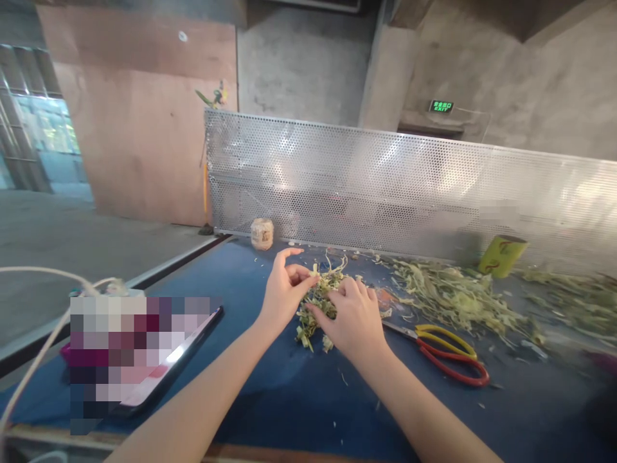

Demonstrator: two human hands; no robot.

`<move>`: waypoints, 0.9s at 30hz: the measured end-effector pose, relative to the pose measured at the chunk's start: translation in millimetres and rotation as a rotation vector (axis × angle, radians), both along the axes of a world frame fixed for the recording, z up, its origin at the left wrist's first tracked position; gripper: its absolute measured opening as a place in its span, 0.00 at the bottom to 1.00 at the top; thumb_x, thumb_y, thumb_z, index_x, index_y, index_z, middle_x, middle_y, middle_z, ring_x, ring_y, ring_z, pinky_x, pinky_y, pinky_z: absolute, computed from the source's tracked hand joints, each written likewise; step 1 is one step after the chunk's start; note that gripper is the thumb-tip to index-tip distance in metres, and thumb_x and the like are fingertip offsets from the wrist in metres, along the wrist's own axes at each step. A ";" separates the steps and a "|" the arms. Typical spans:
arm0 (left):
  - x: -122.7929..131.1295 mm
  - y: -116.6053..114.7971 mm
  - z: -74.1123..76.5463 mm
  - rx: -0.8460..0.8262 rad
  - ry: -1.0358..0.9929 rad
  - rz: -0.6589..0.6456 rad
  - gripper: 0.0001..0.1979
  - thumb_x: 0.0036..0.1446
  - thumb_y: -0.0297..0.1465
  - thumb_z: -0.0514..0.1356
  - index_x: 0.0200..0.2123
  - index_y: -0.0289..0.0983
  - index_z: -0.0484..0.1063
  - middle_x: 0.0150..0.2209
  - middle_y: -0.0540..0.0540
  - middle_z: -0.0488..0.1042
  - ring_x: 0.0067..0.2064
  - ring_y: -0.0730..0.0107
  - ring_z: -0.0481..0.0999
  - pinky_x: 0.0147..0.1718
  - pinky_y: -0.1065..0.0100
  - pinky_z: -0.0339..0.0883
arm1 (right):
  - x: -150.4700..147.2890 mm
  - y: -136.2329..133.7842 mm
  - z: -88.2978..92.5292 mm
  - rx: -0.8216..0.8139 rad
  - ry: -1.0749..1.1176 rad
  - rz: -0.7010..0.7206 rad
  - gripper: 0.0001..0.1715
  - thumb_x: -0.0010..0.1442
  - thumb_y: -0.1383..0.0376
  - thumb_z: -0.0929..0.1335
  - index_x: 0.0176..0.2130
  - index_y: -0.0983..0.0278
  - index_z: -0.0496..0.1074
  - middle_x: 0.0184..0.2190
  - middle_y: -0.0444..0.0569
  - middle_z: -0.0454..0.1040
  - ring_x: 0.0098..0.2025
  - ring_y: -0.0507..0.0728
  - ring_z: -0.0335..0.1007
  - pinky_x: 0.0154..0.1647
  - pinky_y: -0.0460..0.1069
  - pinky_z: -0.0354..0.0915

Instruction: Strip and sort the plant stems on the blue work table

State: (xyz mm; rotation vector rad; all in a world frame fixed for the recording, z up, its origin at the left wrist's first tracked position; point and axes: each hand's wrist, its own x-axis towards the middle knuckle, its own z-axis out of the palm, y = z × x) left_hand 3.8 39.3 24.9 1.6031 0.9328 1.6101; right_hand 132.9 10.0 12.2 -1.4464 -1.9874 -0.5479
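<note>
A small bundle of pale green dried plant strips [313, 315] lies on the blue table between my hands. My left hand [286, 286] is at its upper left, thumb and a finger pinched on a pale strip, the index finger raised. From the right, my right hand [351, 312] bends its fingers over the bundle and grips part of it; the fingertips are partly hidden. Scissors [448, 354] with one yellow and one red handle lie right of my right hand, their blades pointing toward it.
Loose plant strips [448, 296] spread across the table's right side near a yellow-green can [502, 256]. A ball of twine [262, 234] stands by the perforated metal panel [347, 186]. A blurred-out tablet-like device [164, 366] is at the left, beside a white cable [45, 350].
</note>
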 end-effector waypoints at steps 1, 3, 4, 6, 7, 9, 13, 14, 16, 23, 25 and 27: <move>1.1 -0.4 -0.4 -0.009 0.002 -0.012 0.24 0.43 0.28 0.61 0.44 0.37 0.54 0.23 0.53 0.69 0.24 0.75 0.69 0.26 0.71 0.61 | 0.1 1.5 -1.0 -0.048 0.018 -0.007 0.21 0.52 0.50 0.62 0.26 0.63 0.72 0.28 0.51 0.64 0.33 0.57 0.59 0.34 0.52 0.51; 3.3 -0.8 -1.3 -0.027 -0.001 -0.036 0.25 0.43 0.28 0.61 0.44 0.37 0.54 0.23 0.53 0.69 0.23 0.76 0.67 0.24 0.72 0.59 | 0.7 4.3 -2.9 -0.116 0.045 -0.012 0.16 0.53 0.54 0.62 0.28 0.62 0.72 0.28 0.50 0.64 0.32 0.56 0.60 0.33 0.51 0.51; 4.3 -0.8 -1.7 -0.035 -0.006 -0.047 0.25 0.43 0.28 0.61 0.44 0.37 0.54 0.23 0.53 0.68 0.22 0.76 0.67 0.23 0.73 0.59 | 1.3 5.6 -3.8 -0.126 0.052 -0.012 0.14 0.54 0.56 0.63 0.28 0.61 0.73 0.28 0.49 0.64 0.32 0.56 0.60 0.33 0.51 0.50; 5.7 -0.3 -2.5 -0.039 -0.026 -0.068 0.25 0.42 0.28 0.61 0.44 0.37 0.54 0.23 0.53 0.68 0.22 0.77 0.66 0.21 0.73 0.57 | 2.9 8.6 -5.9 -0.097 0.065 -0.012 0.11 0.54 0.59 0.63 0.28 0.60 0.73 0.29 0.49 0.63 0.33 0.56 0.59 0.33 0.50 0.49; 6.0 0.0 -2.9 -0.038 -0.034 -0.076 0.25 0.42 0.27 0.61 0.44 0.37 0.55 0.23 0.53 0.68 0.22 0.77 0.65 0.21 0.74 0.57 | 3.8 10.3 -7.0 -0.071 0.075 -0.007 0.10 0.54 0.60 0.64 0.27 0.59 0.73 0.29 0.48 0.63 0.34 0.56 0.58 0.33 0.50 0.48; 5.6 1.0 -3.5 -0.033 -0.039 -0.081 0.25 0.41 0.27 0.61 0.44 0.38 0.55 0.23 0.53 0.68 0.22 0.77 0.65 0.21 0.74 0.57 | 5.8 13.6 -8.5 -0.032 0.107 0.020 0.09 0.53 0.62 0.65 0.26 0.59 0.73 0.29 0.48 0.62 0.35 0.55 0.57 0.34 0.50 0.47; 2.0 3.1 -3.1 -0.007 -0.006 -0.042 0.24 0.43 0.28 0.61 0.44 0.38 0.55 0.23 0.53 0.68 0.22 0.76 0.66 0.21 0.73 0.57 | 11.3 16.0 -2.9 -0.077 0.186 0.164 0.11 0.55 0.61 0.64 0.25 0.58 0.73 0.30 0.46 0.62 0.37 0.54 0.57 0.36 0.51 0.46; 1.0 3.5 -2.6 -0.007 0.001 -0.029 0.24 0.43 0.29 0.61 0.44 0.38 0.55 0.23 0.53 0.68 0.22 0.77 0.66 0.21 0.73 0.56 | 13.2 15.7 0.5 -0.114 0.218 0.205 0.12 0.55 0.61 0.63 0.25 0.57 0.74 0.31 0.46 0.62 0.37 0.54 0.57 0.37 0.51 0.47; -0.4 3.8 -1.3 -0.017 0.006 -0.012 0.24 0.43 0.29 0.61 0.44 0.38 0.55 0.22 0.53 0.68 0.21 0.77 0.65 0.20 0.73 0.56 | 17.8 15.0 8.0 -0.210 0.312 0.294 0.12 0.56 0.62 0.63 0.26 0.57 0.74 0.31 0.45 0.62 0.39 0.54 0.58 0.40 0.52 0.48; 3.1 0.4 -0.4 -0.001 0.037 -0.082 0.23 0.44 0.30 0.61 0.42 0.39 0.54 0.23 0.53 0.69 0.22 0.77 0.65 0.22 0.73 0.56 | 33.3 20.4 22.7 -0.444 0.687 0.606 0.17 0.54 0.66 0.60 0.19 0.65 0.69 0.27 0.46 0.63 0.35 0.52 0.61 0.41 0.49 0.55; 4.5 -0.3 -0.8 0.006 0.045 -0.105 0.22 0.44 0.30 0.61 0.41 0.39 0.54 0.23 0.53 0.69 0.23 0.76 0.66 0.23 0.73 0.57 | 34.4 21.2 23.1 -0.429 0.705 0.606 0.17 0.54 0.66 0.60 0.18 0.65 0.68 0.26 0.46 0.64 0.34 0.52 0.61 0.40 0.48 0.55; 5.0 -0.3 -1.1 0.005 0.044 -0.100 0.21 0.43 0.30 0.61 0.40 0.39 0.54 0.23 0.53 0.69 0.23 0.76 0.66 0.23 0.72 0.58 | 33.0 19.9 22.5 -0.375 0.659 0.584 0.17 0.55 0.66 0.59 0.18 0.65 0.66 0.24 0.46 0.63 0.33 0.52 0.61 0.38 0.48 0.55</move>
